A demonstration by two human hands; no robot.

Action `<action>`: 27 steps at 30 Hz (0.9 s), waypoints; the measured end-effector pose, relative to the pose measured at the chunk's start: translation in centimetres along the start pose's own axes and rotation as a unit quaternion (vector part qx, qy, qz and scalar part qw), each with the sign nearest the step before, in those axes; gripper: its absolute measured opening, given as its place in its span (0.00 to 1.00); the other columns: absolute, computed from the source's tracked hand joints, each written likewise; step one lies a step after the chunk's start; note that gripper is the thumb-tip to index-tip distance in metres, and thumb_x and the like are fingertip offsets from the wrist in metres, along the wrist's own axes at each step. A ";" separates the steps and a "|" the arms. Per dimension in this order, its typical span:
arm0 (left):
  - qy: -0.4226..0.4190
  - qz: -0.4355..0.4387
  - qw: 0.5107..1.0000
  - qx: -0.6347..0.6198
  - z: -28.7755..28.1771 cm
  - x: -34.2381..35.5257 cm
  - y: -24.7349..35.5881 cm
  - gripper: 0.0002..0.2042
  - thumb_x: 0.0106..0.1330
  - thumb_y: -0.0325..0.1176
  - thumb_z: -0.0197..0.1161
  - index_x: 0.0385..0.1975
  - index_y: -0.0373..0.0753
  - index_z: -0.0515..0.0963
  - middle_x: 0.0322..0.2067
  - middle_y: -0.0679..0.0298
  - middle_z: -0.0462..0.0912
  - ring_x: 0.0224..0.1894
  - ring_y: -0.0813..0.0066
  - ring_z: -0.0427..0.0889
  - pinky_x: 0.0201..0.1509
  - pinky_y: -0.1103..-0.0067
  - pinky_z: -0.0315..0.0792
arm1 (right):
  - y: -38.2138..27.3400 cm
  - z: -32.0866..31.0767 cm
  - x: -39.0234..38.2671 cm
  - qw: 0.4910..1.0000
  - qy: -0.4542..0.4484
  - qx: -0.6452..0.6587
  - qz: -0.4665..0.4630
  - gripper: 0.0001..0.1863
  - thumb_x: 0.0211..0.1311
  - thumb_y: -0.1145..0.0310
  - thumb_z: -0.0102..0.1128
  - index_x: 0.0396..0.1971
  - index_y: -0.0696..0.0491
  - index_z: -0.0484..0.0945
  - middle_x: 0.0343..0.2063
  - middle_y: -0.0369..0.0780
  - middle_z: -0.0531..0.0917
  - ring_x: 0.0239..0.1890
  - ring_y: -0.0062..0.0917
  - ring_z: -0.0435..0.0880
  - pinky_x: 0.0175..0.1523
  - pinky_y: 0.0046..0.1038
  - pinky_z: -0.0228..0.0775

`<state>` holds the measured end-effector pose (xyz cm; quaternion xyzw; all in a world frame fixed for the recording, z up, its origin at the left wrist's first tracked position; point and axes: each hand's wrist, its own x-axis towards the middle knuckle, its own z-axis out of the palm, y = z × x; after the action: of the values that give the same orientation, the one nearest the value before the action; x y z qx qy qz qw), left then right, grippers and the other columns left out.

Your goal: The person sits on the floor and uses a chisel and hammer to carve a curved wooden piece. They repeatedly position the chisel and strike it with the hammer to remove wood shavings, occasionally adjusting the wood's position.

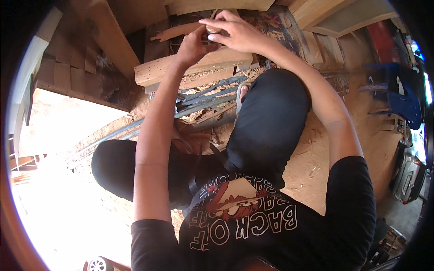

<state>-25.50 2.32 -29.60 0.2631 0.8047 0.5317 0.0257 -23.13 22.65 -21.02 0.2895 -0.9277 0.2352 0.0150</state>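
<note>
At the top middle, both hands meet over a light wooden beam (153,73). Between the fingertips sits a small round, tan-brown piece (212,29); its kind is too small to make out. My left hand (192,47) is closed, its thumb and fingers pressed against the near left side of that piece. My right hand (237,35) curls around it from the right, with thumb below and fingers above. The fingers hide much of the piece. A rough strip of wood (174,31) lies just behind my left hand.
Wood scraps and dark bars (212,95) lie below the beam. Thick planks (113,36) stand at the upper left, and a wooden frame (348,18) at the upper right. A blue plastic chair (402,97) and a parked car (409,176) are at the far right.
</note>
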 end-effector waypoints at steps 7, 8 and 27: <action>0.022 -0.088 0.965 -0.245 1.4 2.6 2.0 0.16 0.65 0.29 0.70 0.51 0.35 0.77 0.46 0.64 0.83 0.45 0.76 0.84 0.44 0.76 0.82 | 0.1 0.7 1.1 0.999 0.037 -0.001 0.011 0.26 0.76 0.43 0.57 0.68 0.35 0.78 0.62 0.48 0.72 0.65 0.42 0.74 0.70 0.42 0.68; 0.026 -0.087 0.966 -0.242 1.6 2.9 2.2 0.14 0.67 0.30 0.68 0.50 0.35 0.77 0.46 0.64 0.83 0.44 0.77 0.84 0.43 0.75 0.82 | 0.0 1.0 1.1 0.997 0.048 -0.050 0.026 0.28 0.76 0.38 0.53 0.68 0.34 0.79 0.70 0.50 0.67 0.71 0.46 0.70 0.73 0.45 0.65; 0.030 -0.113 0.970 -0.211 4.1 4.6 2.6 0.04 0.66 0.26 0.68 0.38 0.38 0.81 0.32 0.72 0.81 0.35 0.84 0.77 0.41 0.82 0.72 | 7.0 1.5 -3.8 0.945 0.213 0.222 0.109 0.41 0.69 0.42 0.64 0.72 0.52 0.68 0.65 0.56 0.74 0.67 0.46 0.76 0.68 0.40 0.71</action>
<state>-27.11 8.63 -28.01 0.1430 0.6991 0.6908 0.1163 -23.62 29.09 -25.93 0.1254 -0.8531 0.4915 0.1220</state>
